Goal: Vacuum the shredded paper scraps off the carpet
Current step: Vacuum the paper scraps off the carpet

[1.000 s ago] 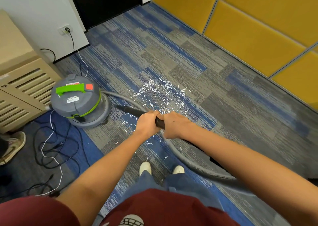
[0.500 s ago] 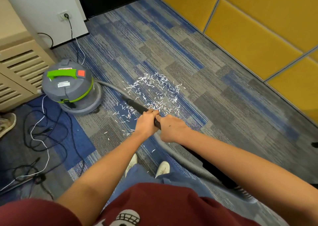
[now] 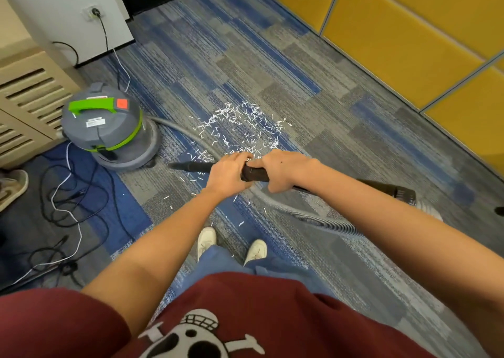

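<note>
We take the grey-and-green vacuum canister (image 3: 109,128) as our mark. Left of it stands a slatted beige cabinet (image 3: 30,98), and on its near side a tangle of cables (image 3: 68,213) lies across the floor. Right of the canister the carpet (image 3: 300,66) lies open as far as the yellow wall panels (image 3: 395,44), well beyond it. The paper scraps (image 3: 240,128) are strewn on that carpet near the canister's right side, with a few stragglers nearer us. The grey hose (image 3: 313,217) leaves the canister and runs past the scraps. The black wand (image 3: 255,173) lies low, its tip just beside the canister's base. Our left hand (image 3: 227,173) wraps round the wand nearer the canister. Our right hand (image 3: 283,171) clasps it just behind, fingers curled over the top.
</note>
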The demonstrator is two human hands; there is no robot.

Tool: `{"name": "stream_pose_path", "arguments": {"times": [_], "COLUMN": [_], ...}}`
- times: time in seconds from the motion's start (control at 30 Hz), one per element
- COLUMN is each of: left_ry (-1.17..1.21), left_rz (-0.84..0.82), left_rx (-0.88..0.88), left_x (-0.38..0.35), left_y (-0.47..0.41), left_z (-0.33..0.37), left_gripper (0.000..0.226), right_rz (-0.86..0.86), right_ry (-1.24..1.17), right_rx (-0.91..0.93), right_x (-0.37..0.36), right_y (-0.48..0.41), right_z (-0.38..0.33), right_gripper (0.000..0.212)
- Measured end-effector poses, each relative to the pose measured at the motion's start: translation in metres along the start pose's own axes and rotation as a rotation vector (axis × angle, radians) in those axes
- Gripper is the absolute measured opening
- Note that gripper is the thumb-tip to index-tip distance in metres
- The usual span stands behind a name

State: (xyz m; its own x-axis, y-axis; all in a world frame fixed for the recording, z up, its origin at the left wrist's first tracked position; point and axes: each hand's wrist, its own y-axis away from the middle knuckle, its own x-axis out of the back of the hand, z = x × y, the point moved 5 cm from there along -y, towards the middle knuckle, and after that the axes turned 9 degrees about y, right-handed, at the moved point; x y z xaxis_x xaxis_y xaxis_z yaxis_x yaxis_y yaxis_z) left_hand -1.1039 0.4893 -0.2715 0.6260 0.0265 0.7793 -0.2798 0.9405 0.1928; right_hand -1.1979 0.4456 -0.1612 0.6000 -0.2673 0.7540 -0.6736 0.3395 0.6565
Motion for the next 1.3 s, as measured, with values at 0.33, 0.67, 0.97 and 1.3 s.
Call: {"name": "stream_pose_path", "arguments": {"times": [0.33,0.67,0.97,1.3], "left_ry": [0.023,0.049,0.055,0.069], "left_rz": [0.101,0.082,0.078,0.069], "left_rx": [0.227,0.269,0.222,0.199], "left_x": [-0.013,-0.034,-0.039,-0.031], "left_y": [0.019,0.022,0.004,0.000], "left_z": [0.008,0.028,0.056,0.053], "left_gripper": [0.040,0.039,0.035,0.038], "right_rz": [-0.047,0.008,0.036,0.030], "right_ry": [0.080,0.190,0.126,0.102], "right_rx": [0.185,0.131,0.074,0.065], "right_x": [0.012,0.005,0.007,0.008], "right_y": [0.018,0.030,0.048,0.047], "right_z": [0.026,0.048,0.070,0.067], "right_gripper": [0.061,0.065,0.062,0.059]}}
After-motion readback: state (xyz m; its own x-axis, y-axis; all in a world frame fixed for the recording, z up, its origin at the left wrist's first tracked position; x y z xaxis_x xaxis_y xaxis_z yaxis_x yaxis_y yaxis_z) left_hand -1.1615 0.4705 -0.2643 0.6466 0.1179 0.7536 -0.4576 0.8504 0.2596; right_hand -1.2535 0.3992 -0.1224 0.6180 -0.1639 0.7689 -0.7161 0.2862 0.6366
